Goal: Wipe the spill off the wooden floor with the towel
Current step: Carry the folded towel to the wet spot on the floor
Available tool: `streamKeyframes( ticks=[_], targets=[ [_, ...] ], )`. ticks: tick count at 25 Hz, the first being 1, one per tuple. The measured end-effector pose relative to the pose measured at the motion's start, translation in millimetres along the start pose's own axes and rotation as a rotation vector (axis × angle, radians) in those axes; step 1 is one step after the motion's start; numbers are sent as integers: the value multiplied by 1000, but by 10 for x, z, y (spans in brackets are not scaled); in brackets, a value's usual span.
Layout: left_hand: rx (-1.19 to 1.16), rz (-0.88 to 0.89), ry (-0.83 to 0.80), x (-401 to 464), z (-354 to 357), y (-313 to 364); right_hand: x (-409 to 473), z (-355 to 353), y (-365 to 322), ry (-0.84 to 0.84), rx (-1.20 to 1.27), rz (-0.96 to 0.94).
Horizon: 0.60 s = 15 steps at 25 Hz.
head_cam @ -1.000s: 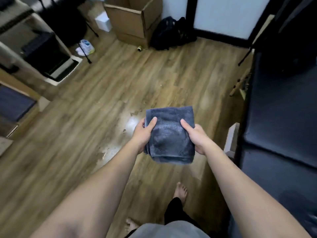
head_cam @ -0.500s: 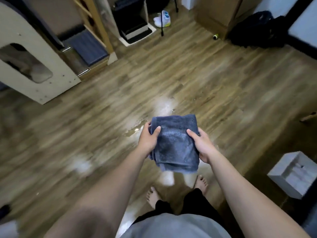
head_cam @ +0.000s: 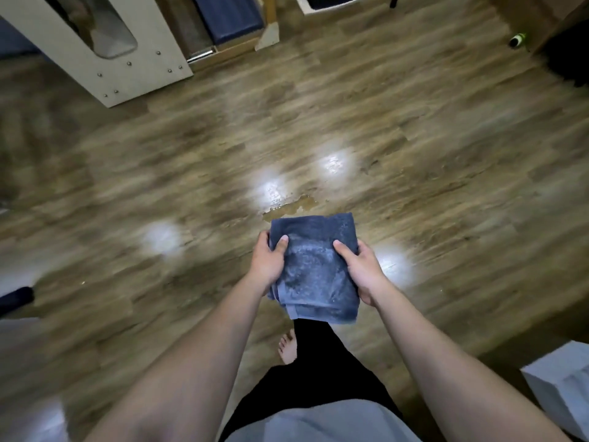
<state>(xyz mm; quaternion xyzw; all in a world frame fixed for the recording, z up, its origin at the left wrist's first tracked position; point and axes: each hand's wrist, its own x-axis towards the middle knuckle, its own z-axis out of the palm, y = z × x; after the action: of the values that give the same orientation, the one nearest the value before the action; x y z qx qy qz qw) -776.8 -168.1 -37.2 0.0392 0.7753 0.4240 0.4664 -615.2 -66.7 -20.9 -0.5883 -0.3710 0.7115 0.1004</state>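
A folded dark blue towel is held flat in the air at waist height above the wooden floor. My left hand grips its left edge and my right hand grips its right edge, thumbs on top. A shiny wet spill lies on the floor just beyond the towel's far edge, with bright light reflections around it. The towel hides the nearer part of the spill.
A pale wooden panel with screws stands at the upper left beside a low shelf with a blue cushion. A white box sits at the lower right. A small green-capped bottle lies at the upper right. My bare foot is below the towel.
The view has swung left and moved closer to the spill. Both hands keep the same hold on the towel.
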Motion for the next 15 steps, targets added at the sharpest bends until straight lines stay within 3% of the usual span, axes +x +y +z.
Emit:
streamKeyframes(
  ticks=[5, 15],
  targets=[
    [-42, -60, 65, 1107, -130, -301, 1142, 441, 182, -33, -102, 19],
    [-96, -95, 42, 3560, 456, -2042, 3986, 454, 1653, -78, -273, 16]
  ],
)
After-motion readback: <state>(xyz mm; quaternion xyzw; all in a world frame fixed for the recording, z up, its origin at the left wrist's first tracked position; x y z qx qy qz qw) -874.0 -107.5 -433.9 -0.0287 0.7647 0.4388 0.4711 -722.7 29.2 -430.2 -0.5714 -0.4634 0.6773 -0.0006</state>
